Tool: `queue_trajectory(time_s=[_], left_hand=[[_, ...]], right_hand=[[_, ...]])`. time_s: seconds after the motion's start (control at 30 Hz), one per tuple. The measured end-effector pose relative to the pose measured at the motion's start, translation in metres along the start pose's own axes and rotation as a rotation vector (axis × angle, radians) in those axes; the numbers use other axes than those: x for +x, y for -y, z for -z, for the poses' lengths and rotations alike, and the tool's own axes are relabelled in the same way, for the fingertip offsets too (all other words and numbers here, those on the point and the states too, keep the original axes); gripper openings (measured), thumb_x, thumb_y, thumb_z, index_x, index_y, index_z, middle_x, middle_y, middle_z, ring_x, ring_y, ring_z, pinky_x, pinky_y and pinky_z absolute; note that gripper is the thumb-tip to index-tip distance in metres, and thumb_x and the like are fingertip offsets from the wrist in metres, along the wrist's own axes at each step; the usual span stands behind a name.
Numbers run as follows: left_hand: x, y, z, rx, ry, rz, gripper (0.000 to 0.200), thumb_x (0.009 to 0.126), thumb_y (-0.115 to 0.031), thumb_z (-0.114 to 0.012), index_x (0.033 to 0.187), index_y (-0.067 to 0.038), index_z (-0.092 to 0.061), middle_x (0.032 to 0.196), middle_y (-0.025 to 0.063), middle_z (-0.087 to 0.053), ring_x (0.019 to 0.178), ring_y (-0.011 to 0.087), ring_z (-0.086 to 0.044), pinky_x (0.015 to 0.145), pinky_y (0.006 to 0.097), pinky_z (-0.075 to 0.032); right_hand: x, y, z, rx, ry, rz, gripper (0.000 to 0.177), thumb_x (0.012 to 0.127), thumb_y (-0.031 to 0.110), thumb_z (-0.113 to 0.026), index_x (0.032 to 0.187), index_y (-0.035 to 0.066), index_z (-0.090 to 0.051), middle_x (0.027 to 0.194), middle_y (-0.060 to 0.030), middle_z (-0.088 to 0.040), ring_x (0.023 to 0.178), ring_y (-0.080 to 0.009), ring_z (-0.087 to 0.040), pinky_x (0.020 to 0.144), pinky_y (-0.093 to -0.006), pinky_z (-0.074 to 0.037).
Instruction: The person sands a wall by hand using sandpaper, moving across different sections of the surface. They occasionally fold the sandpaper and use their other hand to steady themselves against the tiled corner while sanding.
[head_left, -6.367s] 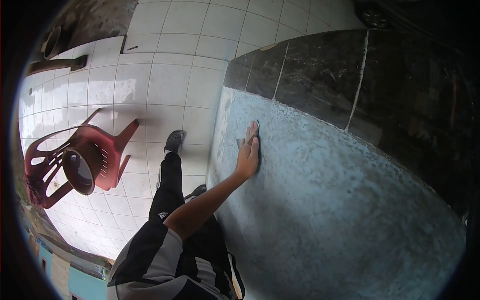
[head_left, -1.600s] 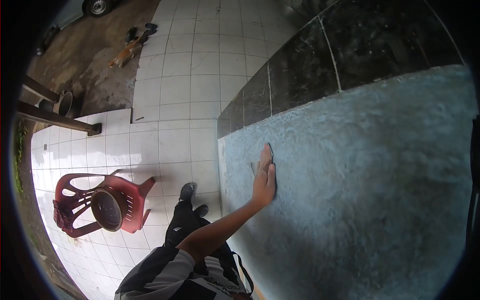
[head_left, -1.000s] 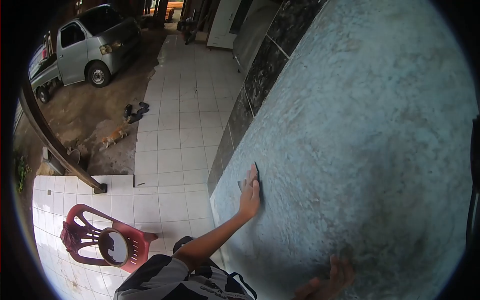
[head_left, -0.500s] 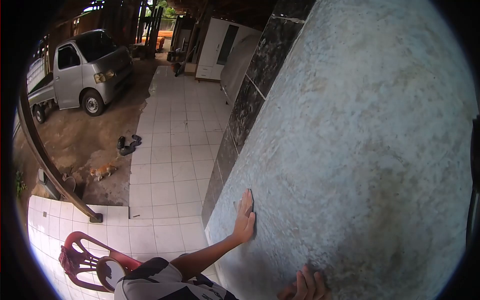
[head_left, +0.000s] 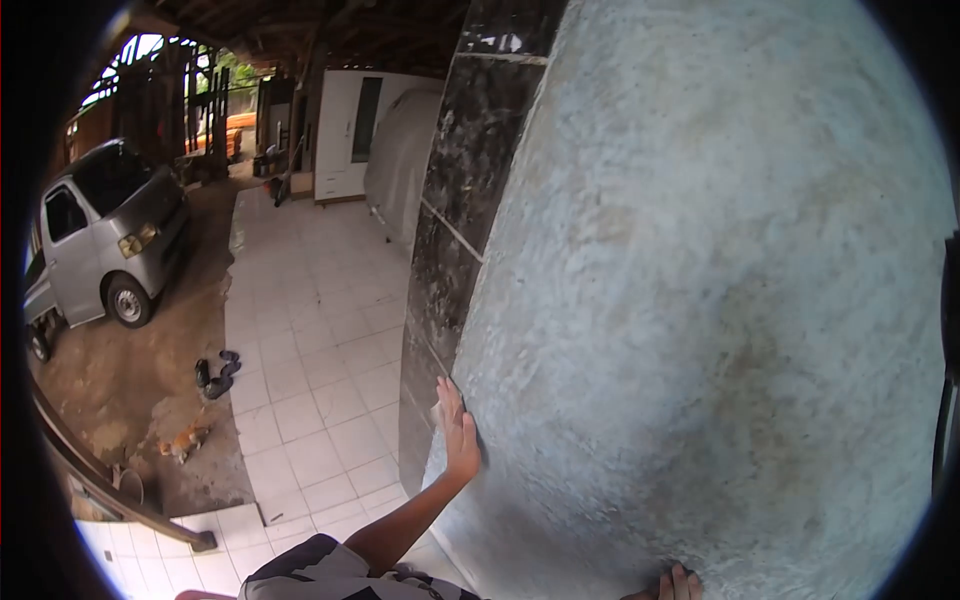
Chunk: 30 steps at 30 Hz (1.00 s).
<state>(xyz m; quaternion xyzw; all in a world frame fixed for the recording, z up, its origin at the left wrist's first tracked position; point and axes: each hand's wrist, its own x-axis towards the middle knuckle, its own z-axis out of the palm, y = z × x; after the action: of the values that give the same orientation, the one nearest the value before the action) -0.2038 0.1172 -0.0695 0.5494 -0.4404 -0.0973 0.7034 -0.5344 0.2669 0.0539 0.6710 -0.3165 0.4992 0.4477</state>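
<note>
My left hand [head_left: 460,435] lies against the rough pale blue-grey wall [head_left: 720,280], close to its dark tiled edge. Its fingers are stretched upward and lie flat. A small pale patch shows along the outer side of these fingers; I cannot make out what it is. Low in the view, only the fingers of my right hand [head_left: 678,583] show, resting on the wall with nothing visible in them. The rest of that hand is cut off by the frame. Dark grey smudges spread over the wall above my right hand.
Dark marbled tiles [head_left: 440,260] border the wall. Beyond lies a white tiled floor [head_left: 310,350], with dark footwear [head_left: 217,374] and an orange-and-white cat [head_left: 183,442] on the dirt beside it. A silver pickup truck [head_left: 110,230] and a white cabinet [head_left: 340,135] stand farther back.
My view has turned, so the truck and floor sit farther left and lower. My left hand now appears nearer the tiled edge. My right hand shows lower and farther right, with less of it visible.
</note>
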Motion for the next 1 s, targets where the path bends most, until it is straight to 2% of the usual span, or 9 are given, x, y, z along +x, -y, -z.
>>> queue_trajectory(time_s=[0.2, 0.37, 0.43, 0.53, 0.63, 0.73, 0.8, 0.87, 1.0], left_hand=[[-0.013, 0.016, 0.007, 0.039, 0.116, -0.230, 0.072, 0.107, -0.043, -0.023, 0.155, 0.010, -0.013, 0.163, 0.0322, -0.006, 0.152, 0.0470, -0.003, 0.121, 0.0530, -0.002], [-0.011, -0.007, 0.003, 0.047, 0.051, -0.067, 0.071, 0.107, -0.039, -0.025, 0.154, 0.012, -0.013, 0.162, 0.0340, -0.007, 0.152, 0.0488, -0.003, 0.121, 0.0545, -0.002], [-0.031, 0.007, 0.011, 0.100, 0.276, -0.242, 0.069, 0.107, -0.036, -0.025, 0.154, 0.013, -0.012, 0.162, 0.0341, -0.007, 0.152, 0.0484, -0.004, 0.121, 0.0550, -0.002], [-0.022, 0.007, 0.020, 0.075, 0.258, -0.216, 0.067, 0.107, -0.031, -0.025, 0.154, 0.014, -0.011, 0.162, 0.0339, -0.007, 0.152, 0.0486, -0.003, 0.121, 0.0550, -0.001], [-0.016, 0.002, 0.011, 0.049, 0.162, -0.116, 0.066, 0.106, -0.029, -0.026, 0.154, 0.014, -0.011, 0.162, 0.0344, -0.007, 0.151, 0.0498, -0.002, 0.121, 0.0547, -0.001], [-0.046, 0.001, 0.003, 0.063, 0.172, -0.130, 0.065, 0.106, -0.029, -0.026, 0.154, 0.014, -0.011, 0.162, 0.0345, -0.006, 0.152, 0.0485, -0.003, 0.121, 0.0548, -0.002], [-0.079, -0.014, 0.013, 0.039, 0.437, -0.326, 0.063, 0.105, -0.026, -0.029, 0.153, 0.013, -0.017, 0.161, 0.0347, -0.013, 0.151, 0.0510, -0.009, 0.121, 0.0570, -0.003], [-0.104, -0.043, 0.026, -0.045, 0.453, -0.564, 0.049, 0.104, -0.028, -0.047, 0.136, 0.009, -0.051, 0.135, 0.0352, -0.052, 0.130, 0.0497, -0.048, 0.110, 0.0535, -0.034], [-0.149, -0.088, 0.032, -0.490, 0.706, -0.484, 0.037, 0.101, -0.023, -0.057, 0.119, 0.008, -0.066, 0.129, 0.0286, -0.062, 0.123, 0.0436, -0.059, 0.103, 0.0496, -0.046]], right_hand=[[0.000, 0.007, -0.003, -0.081, -0.042, -0.046, 0.021, 0.096, 0.011, -0.054, 0.114, 0.000, -0.058, 0.109, -0.0174, -0.070, 0.097, -0.0318, -0.066, 0.090, -0.0458, -0.051], [0.011, 0.041, 0.011, -0.393, 0.145, -0.372, 0.048, 0.101, 0.033, -0.050, 0.135, -0.001, -0.049, 0.135, -0.0278, -0.054, 0.133, -0.0440, -0.047, 0.113, -0.0586, -0.028], [0.020, 0.052, 0.011, -0.393, 0.181, -0.590, 0.072, 0.102, 0.048, -0.042, 0.153, 0.000, -0.030, 0.155, -0.0365, -0.025, 0.147, -0.0525, -0.017, 0.116, -0.0653, -0.009], [-0.014, 0.044, 0.007, -0.394, 0.278, -0.760, 0.088, 0.100, 0.059, -0.037, 0.160, 0.002, -0.005, 0.159, -0.0395, 0.008, 0.147, -0.0568, 0.008, 0.113, -0.0703, 0.003], [-0.028, 0.036, 0.004, -0.452, 0.365, -0.732, 0.097, 0.098, 0.063, -0.040, 0.159, 0.005, 0.007, 0.155, -0.0414, 0.021, 0.145, -0.0586, 0.015, 0.110, -0.0735, 0.006], [-0.030, 0.035, 0.008, -0.440, 0.421, -0.769, 0.103, 0.096, 0.066, -0.041, 0.158, 0.004, 0.013, 0.154, -0.0418, 0.023, 0.145, -0.0590, 0.019, 0.109, -0.0741, 0.009], [-0.030, 0.039, 0.010, -0.414, 0.411, -0.804, 0.100, 0.096, 0.062, -0.045, 0.159, 0.004, 0.007, 0.156, -0.0417, 0.018, 0.146, -0.0584, 0.014, 0.111, -0.0727, 0.005], [-0.023, 0.045, 0.020, -0.397, 0.398, -0.831, 0.097, 0.097, 0.058, -0.049, 0.160, 0.003, 0.000, 0.157, -0.0415, 0.013, 0.147, -0.0578, 0.009, 0.113, -0.0712, 0.002], [-0.032, 0.077, 0.053, -0.016, 0.222, -0.764, 0.066, 0.093, 0.030, -0.065, 0.146, -0.002, -0.042, 0.151, -0.0332, -0.033, 0.139, -0.0491, -0.032, 0.113, -0.0577, -0.027]])
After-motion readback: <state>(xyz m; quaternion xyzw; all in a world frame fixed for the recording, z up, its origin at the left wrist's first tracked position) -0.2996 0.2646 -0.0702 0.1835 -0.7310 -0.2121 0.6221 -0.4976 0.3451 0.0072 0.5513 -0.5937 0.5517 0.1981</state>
